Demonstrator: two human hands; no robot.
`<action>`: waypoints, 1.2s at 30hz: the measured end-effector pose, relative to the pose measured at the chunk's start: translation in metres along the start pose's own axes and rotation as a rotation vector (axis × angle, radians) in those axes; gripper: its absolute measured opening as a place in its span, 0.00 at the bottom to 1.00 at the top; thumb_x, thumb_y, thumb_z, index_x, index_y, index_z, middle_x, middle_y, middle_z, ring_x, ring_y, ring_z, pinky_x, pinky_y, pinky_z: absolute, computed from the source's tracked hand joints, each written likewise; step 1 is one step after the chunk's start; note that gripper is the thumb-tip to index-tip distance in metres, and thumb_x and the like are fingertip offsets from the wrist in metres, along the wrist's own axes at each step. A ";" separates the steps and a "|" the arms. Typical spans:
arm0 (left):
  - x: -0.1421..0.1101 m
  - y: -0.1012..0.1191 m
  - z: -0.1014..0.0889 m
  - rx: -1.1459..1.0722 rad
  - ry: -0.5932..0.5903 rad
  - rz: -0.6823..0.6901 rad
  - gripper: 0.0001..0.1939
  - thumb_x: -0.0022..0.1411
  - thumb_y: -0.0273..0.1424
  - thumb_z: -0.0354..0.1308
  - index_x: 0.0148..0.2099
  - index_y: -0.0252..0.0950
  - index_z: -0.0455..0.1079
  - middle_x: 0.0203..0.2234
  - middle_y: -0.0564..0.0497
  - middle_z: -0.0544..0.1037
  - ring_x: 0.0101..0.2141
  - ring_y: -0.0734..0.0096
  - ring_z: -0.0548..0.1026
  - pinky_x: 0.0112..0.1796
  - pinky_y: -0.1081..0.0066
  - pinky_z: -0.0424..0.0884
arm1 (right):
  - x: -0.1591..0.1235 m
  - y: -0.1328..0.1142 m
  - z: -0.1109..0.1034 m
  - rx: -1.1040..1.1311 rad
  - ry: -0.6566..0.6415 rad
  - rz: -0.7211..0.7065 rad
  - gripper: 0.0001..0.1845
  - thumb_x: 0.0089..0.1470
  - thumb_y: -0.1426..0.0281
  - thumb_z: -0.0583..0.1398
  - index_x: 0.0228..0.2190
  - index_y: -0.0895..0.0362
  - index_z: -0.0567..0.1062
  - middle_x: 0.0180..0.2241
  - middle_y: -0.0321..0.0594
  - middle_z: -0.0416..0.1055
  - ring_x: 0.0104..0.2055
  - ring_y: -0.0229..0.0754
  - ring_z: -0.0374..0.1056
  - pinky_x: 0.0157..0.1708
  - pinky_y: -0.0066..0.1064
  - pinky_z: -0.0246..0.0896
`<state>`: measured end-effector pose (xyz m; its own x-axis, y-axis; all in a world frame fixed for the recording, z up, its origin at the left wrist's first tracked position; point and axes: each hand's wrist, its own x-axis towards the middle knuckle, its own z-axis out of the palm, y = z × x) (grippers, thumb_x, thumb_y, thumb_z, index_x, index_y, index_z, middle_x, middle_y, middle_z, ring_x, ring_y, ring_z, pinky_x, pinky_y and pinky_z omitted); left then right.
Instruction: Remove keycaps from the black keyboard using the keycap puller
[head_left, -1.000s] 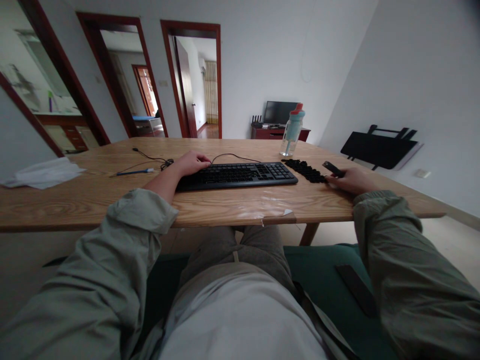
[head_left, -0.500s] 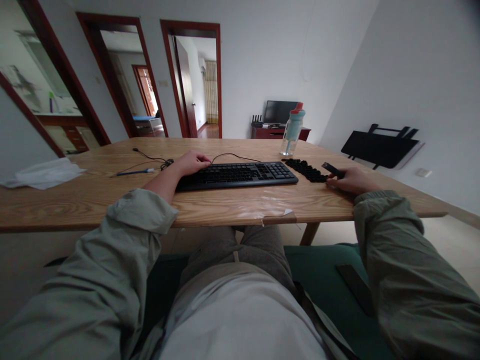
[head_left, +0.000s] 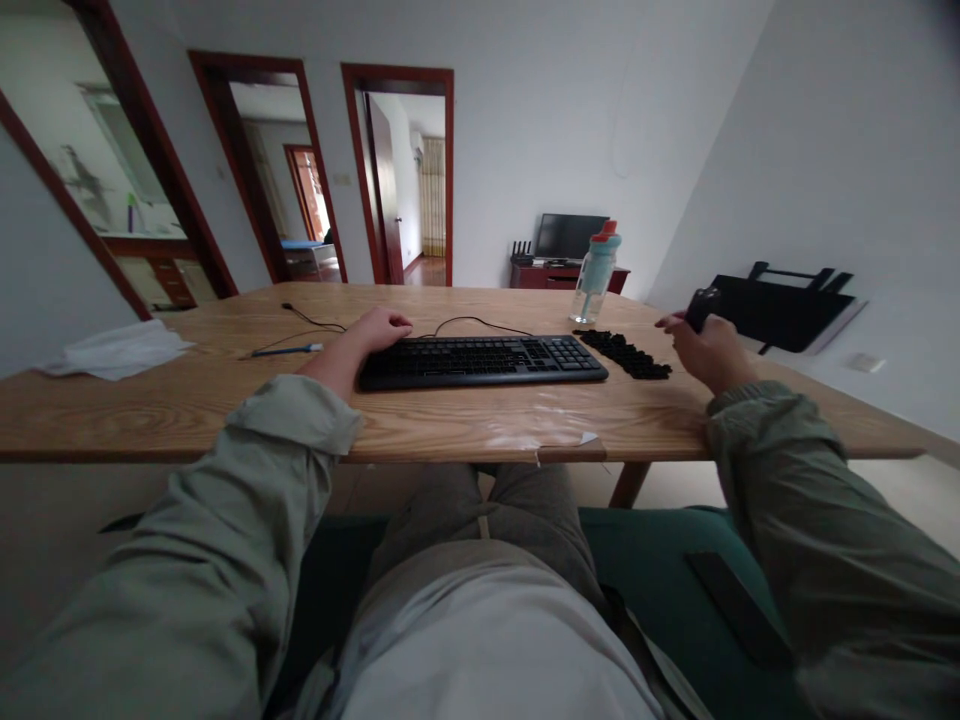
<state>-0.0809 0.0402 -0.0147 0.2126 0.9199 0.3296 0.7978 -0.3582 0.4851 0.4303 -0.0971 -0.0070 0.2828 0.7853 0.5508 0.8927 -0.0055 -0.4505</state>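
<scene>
A black keyboard (head_left: 487,362) lies across the table in front of me. My left hand (head_left: 379,328) is at its far left corner with curled fingers; what they hold, if anything, is hidden. Raised above the table on the right, my right hand (head_left: 709,345) is closed around a small black tool (head_left: 702,308), its end pointing up and away. Slanting off the keyboard's right end is a group of small black pieces that look like keycaps (head_left: 626,355). My right hand is to the right of them, apart from them.
A clear bottle with a red lid (head_left: 596,275) stands behind the keyboard. On the left are a blue stick-like brush (head_left: 285,350), a black cable (head_left: 311,318) and crumpled white tissue (head_left: 124,350). The wooden table's (head_left: 465,430) front edge has peeling tape.
My right hand has lifted from beside the keycaps, tilting the black tool upward. The fingers of my left hand have drawn back and curled. The whole view has shifted slightly.
</scene>
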 end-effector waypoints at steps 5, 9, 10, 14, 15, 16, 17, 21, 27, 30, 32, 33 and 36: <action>0.008 -0.022 0.003 -0.003 -0.134 0.000 0.14 0.48 0.42 0.62 0.33 0.39 0.78 0.32 0.48 0.82 0.36 0.61 0.76 0.39 0.67 0.71 | 0.013 -0.103 0.022 0.401 -0.098 -0.212 0.22 0.63 0.57 0.49 0.37 0.58 0.76 0.30 0.43 0.73 0.31 0.40 0.68 0.32 0.30 0.63; 0.009 -0.025 0.005 0.023 -0.150 0.047 0.16 0.51 0.44 0.59 0.34 0.39 0.79 0.31 0.47 0.81 0.34 0.62 0.76 0.38 0.66 0.71 | 0.010 -0.184 0.058 0.564 -0.218 -0.387 0.25 0.57 0.48 0.57 0.32 0.59 0.75 0.24 0.41 0.70 0.25 0.36 0.64 0.25 0.28 0.61; 0.009 -0.024 0.005 0.040 -0.157 0.053 0.17 0.52 0.44 0.58 0.35 0.39 0.79 0.31 0.47 0.81 0.34 0.62 0.76 0.38 0.66 0.71 | 0.008 -0.199 0.069 0.598 -0.259 -0.404 0.27 0.56 0.46 0.56 0.30 0.59 0.75 0.23 0.41 0.70 0.24 0.36 0.63 0.23 0.28 0.60; 0.002 -0.010 0.002 0.144 -0.207 0.056 0.20 0.56 0.43 0.56 0.41 0.35 0.79 0.36 0.45 0.82 0.35 0.61 0.76 0.40 0.66 0.70 | 0.001 -0.228 0.114 0.716 -0.360 -0.331 0.34 0.53 0.40 0.53 0.29 0.60 0.75 0.21 0.42 0.71 0.21 0.34 0.62 0.19 0.26 0.57; 0.000 -0.006 0.001 0.168 -0.211 0.052 0.20 0.56 0.42 0.55 0.42 0.34 0.79 0.37 0.44 0.82 0.36 0.60 0.76 0.41 0.66 0.70 | -0.001 -0.229 0.123 0.712 -0.384 -0.324 0.34 0.53 0.40 0.54 0.28 0.60 0.75 0.22 0.42 0.72 0.20 0.34 0.62 0.19 0.26 0.56; -0.001 -0.001 0.001 0.185 -0.210 0.046 0.20 0.57 0.41 0.55 0.43 0.34 0.79 0.38 0.43 0.82 0.36 0.60 0.77 0.41 0.66 0.70 | -0.003 -0.229 0.130 0.698 -0.406 -0.330 0.34 0.52 0.40 0.55 0.27 0.60 0.76 0.22 0.42 0.72 0.20 0.34 0.62 0.19 0.26 0.56; -0.003 0.003 0.000 0.198 -0.209 0.038 0.19 0.56 0.41 0.56 0.43 0.34 0.79 0.39 0.43 0.82 0.37 0.59 0.77 0.41 0.66 0.70 | -0.006 -0.227 0.135 0.677 -0.426 -0.346 0.33 0.52 0.41 0.56 0.26 0.60 0.76 0.23 0.42 0.73 0.20 0.33 0.62 0.19 0.27 0.56; -0.008 0.015 -0.001 0.176 -0.205 0.019 0.17 0.54 0.40 0.58 0.41 0.37 0.79 0.41 0.44 0.81 0.40 0.58 0.77 0.44 0.66 0.70 | -0.013 -0.219 0.142 0.634 -0.464 -0.376 0.27 0.53 0.45 0.58 0.29 0.58 0.78 0.24 0.40 0.74 0.19 0.33 0.60 0.19 0.27 0.54; -0.015 0.033 0.002 0.062 -0.169 0.066 0.21 0.55 0.40 0.60 0.48 0.35 0.77 0.45 0.43 0.80 0.43 0.59 0.77 0.46 0.66 0.70 | -0.018 -0.217 0.142 0.603 -0.425 -0.348 0.25 0.54 0.47 0.58 0.29 0.56 0.78 0.24 0.40 0.73 0.19 0.35 0.61 0.21 0.30 0.57; -0.019 0.044 0.005 0.029 -0.166 0.132 0.23 0.56 0.43 0.59 0.50 0.35 0.76 0.44 0.44 0.80 0.42 0.61 0.77 0.44 0.67 0.71 | -0.017 -0.216 0.144 0.617 -0.400 -0.377 0.25 0.54 0.47 0.57 0.29 0.56 0.78 0.25 0.40 0.73 0.21 0.36 0.63 0.22 0.30 0.58; -0.021 0.049 0.006 0.007 -0.162 0.164 0.24 0.56 0.44 0.60 0.50 0.35 0.76 0.44 0.45 0.80 0.41 0.62 0.76 0.43 0.67 0.71 | -0.018 -0.216 0.144 0.636 -0.400 -0.387 0.24 0.55 0.49 0.57 0.30 0.56 0.78 0.25 0.39 0.74 0.21 0.36 0.63 0.23 0.30 0.58; -0.022 0.051 0.006 -0.005 -0.160 0.172 0.24 0.56 0.44 0.60 0.50 0.35 0.77 0.43 0.45 0.80 0.41 0.62 0.76 0.43 0.68 0.71 | -0.019 -0.216 0.144 0.652 -0.404 -0.385 0.23 0.55 0.50 0.58 0.31 0.57 0.78 0.26 0.39 0.74 0.22 0.36 0.63 0.22 0.29 0.59; -0.023 0.052 0.007 -0.038 -0.163 0.194 0.25 0.56 0.45 0.60 0.50 0.34 0.76 0.43 0.44 0.80 0.40 0.62 0.76 0.42 0.67 0.71 | -0.021 -0.217 0.143 0.705 -0.407 -0.358 0.20 0.53 0.52 0.60 0.34 0.57 0.77 0.26 0.37 0.73 0.21 0.33 0.62 0.21 0.27 0.58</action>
<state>-0.0404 0.0012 -0.0024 0.4501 0.8459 0.2860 0.7121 -0.5333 0.4566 0.1804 -0.0242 -0.0215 -0.2381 0.8269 0.5095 0.4419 0.5594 -0.7013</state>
